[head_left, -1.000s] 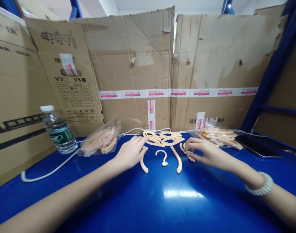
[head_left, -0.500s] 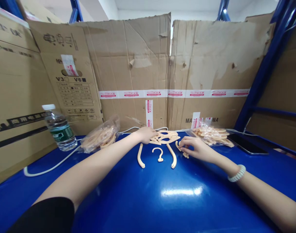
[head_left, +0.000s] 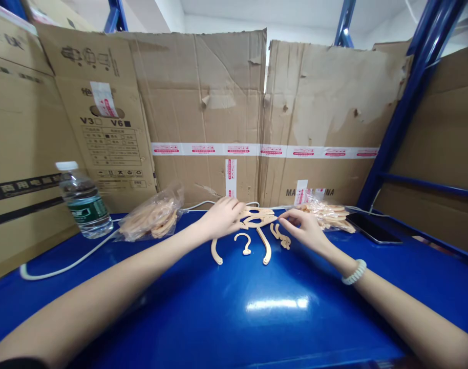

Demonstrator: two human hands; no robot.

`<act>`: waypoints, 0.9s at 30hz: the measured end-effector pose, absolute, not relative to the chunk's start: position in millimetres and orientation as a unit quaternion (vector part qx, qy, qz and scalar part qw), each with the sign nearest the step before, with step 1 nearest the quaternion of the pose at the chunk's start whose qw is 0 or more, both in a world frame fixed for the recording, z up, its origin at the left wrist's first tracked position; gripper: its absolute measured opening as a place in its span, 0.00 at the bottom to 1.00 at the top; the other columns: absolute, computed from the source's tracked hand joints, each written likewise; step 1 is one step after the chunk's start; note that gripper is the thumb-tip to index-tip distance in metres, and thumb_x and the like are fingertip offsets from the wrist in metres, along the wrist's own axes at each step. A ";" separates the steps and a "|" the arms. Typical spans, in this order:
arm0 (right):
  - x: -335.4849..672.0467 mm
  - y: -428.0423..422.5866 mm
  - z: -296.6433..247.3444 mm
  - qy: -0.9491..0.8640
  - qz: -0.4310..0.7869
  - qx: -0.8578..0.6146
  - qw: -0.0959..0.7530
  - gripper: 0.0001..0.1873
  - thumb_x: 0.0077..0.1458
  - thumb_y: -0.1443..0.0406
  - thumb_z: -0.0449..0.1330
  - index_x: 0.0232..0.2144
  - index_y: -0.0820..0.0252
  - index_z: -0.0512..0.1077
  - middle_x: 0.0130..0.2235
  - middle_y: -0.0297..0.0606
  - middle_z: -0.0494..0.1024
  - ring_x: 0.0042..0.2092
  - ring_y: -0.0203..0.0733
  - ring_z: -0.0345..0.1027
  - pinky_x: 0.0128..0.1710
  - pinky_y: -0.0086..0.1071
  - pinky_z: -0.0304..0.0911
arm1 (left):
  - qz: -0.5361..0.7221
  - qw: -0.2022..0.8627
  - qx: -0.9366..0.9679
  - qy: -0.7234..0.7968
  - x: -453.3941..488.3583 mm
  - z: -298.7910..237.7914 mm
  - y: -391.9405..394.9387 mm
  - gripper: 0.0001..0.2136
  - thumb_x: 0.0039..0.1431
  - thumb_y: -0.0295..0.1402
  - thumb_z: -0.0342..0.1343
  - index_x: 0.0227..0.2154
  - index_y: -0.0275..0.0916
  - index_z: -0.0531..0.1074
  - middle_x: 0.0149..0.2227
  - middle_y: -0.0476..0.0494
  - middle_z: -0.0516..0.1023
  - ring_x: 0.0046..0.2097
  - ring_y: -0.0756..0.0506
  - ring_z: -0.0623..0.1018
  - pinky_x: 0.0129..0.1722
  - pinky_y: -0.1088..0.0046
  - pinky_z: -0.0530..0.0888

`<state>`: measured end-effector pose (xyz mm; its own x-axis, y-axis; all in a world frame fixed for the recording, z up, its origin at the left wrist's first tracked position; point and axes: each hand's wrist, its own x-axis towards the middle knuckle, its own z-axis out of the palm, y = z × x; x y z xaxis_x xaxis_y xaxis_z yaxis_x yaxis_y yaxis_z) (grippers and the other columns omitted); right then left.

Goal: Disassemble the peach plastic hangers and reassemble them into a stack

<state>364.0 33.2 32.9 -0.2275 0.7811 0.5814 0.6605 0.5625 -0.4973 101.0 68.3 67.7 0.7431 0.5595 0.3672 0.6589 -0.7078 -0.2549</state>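
Beige plastic hanger parts lie on a blue table (head_left: 234,307): a small hook (head_left: 244,243), a curved arm on the left (head_left: 215,252), another curved arm (head_left: 264,245) and small pieces (head_left: 281,238). Behind them is a loose pile of the same parts (head_left: 259,216). My left hand (head_left: 220,218) rests on the left side of that pile with its fingers curled over the parts. My right hand (head_left: 303,227) reaches to the pile's right edge, fingers pinched together at a piece; what they hold is too small to name.
A water bottle (head_left: 82,202) stands at the left beside a clear bag of beige parts (head_left: 151,218). A second bag of parts (head_left: 326,211) and a dark phone (head_left: 372,229) lie at the right. A white cable (head_left: 65,264) runs along the left. Cardboard sheets wall the back.
My left hand moved from the left curved arm up onto the pile. My right hand lifted off the small pieces and shifted toward the pile. The camera tilted slightly.
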 end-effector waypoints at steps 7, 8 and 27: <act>287.9 -30.6 20.9 -0.770 0.424 -0.350 0.324 0.18 0.57 0.52 0.58 0.31 0.63 0.71 0.25 0.34 0.73 0.21 0.32 0.62 0.18 0.24 0.59 | -0.219 0.039 -0.924 -0.311 87.3 47.3 -34.1 0.19 0.60 0.30 0.54 0.54 0.36 0.63 0.48 0.38 0.72 0.49 0.39 0.73 0.49 0.60 0.72; 282.4 -36.8 17.9 -0.771 0.438 -0.340 0.314 0.17 0.57 0.53 0.59 0.29 0.63 0.71 0.24 0.33 0.72 0.22 0.32 0.62 0.19 0.23 0.59 | -0.235 0.017 -0.922 -0.306 84.7 42.0 -40.6 0.20 0.61 0.30 0.54 0.55 0.37 0.62 0.49 0.38 0.71 0.50 0.40 0.73 0.50 0.60 0.71; 307.3 -31.7 23.1 -0.786 0.389 -0.352 0.326 0.19 0.60 0.53 0.58 0.26 0.63 0.72 0.27 0.36 0.75 0.27 0.35 0.67 0.27 0.26 0.61 | -0.387 -0.289 -0.782 -0.395 79.4 14.8 -49.8 0.09 0.66 0.34 0.50 0.45 0.45 0.71 0.42 0.50 0.79 0.40 0.47 0.78 0.40 0.74 0.72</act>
<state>307.3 -31.7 23.1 -0.5384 0.8082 0.2385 0.2996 0.4481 -0.8423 79.4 -49.8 14.8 0.3893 0.8407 0.3764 0.3930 -0.5212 0.7576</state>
